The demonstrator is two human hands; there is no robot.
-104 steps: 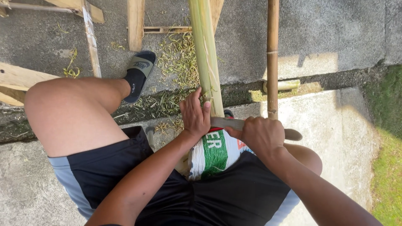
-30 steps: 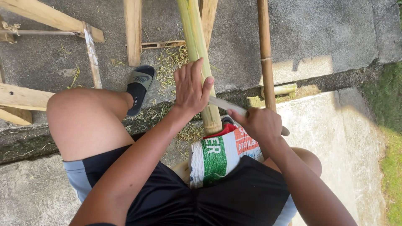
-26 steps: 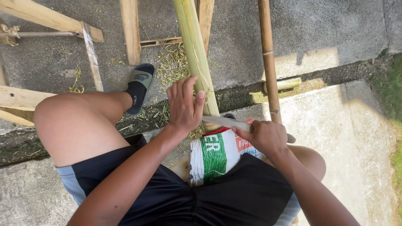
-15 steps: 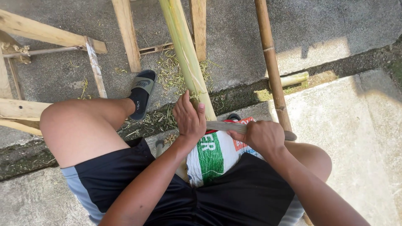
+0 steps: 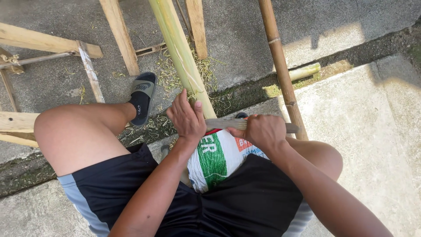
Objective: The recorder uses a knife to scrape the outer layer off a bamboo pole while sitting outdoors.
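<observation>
I sit on a concrete ledge with a thick green bamboo pole [image 5: 177, 48] slanting up from between my knees. My left hand [image 5: 187, 116] lies against the pole's lower end, fingers curled round it. My right hand [image 5: 259, 131] is shut on the handle of a long knife [image 5: 226, 124], whose blade lies flat across the pole's base, just under my left fingers. A white woven sack with green and red print [image 5: 217, 158] covers my lap beneath the pole's end.
A thinner brown bamboo pole [image 5: 280, 66] stands to the right. Wooden planks and a frame [image 5: 48, 44] lie at the left and top. Green shavings [image 5: 169, 72] litter the ground by my sandalled left foot [image 5: 142, 96]. A cut bamboo stub [image 5: 305, 70] lies in the gutter.
My left hand came down the green pole from a higher, open-fingered hold to its base beside the blade. The view shifted slightly; my right hand kept the knife.
</observation>
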